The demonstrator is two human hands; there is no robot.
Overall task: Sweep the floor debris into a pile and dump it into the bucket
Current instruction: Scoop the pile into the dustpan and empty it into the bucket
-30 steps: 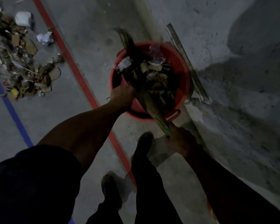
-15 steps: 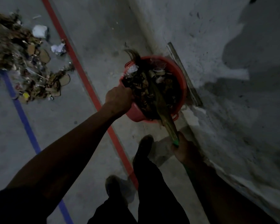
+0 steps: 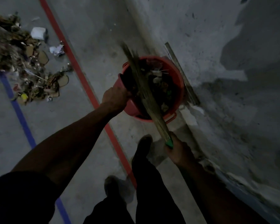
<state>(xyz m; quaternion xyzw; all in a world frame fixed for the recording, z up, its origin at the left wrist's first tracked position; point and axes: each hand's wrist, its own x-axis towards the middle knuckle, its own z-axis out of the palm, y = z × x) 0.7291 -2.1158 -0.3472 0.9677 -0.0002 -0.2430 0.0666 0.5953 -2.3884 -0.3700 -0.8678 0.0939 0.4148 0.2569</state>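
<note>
A dim view looks down from a person's head at a red bucket [image 3: 176, 88] standing on a grey concrete floor [image 3: 90, 38], close against a rough grey wall [image 3: 217, 46]. Compared with half a second ago, the broom [image 3: 145, 94] has shifted: its bristle tips, which lay inside the bucket's far-left edge, now stick out beyond the far rim, blurred with motion, and the bundle lies diagonally across the bucket's mouth. The right hand [image 3: 178, 151] keeps its fingers wrapped round the broom's handle, just below a green band. The left hand [image 3: 116, 98] remains at the bucket's near-left rim, gripping a dark flat thing there; what it is cannot be told. The bucket holds scraps of paper, cardboard and dark litter.

A large pile of debris [image 3: 23, 65], of cardboard pieces, crumpled paper and scraps, stays on the floor well to the left of the bucket. A red line [image 3: 81, 75] runs diagonally along the floor between pile and bucket, and a blue line [image 3: 21, 115] runs further left, under the pile's edge. A thin metal strip [image 3: 181, 71] lies along the foot of the wall behind the bucket. Two dark shoes and dark trouser legs show below.
</note>
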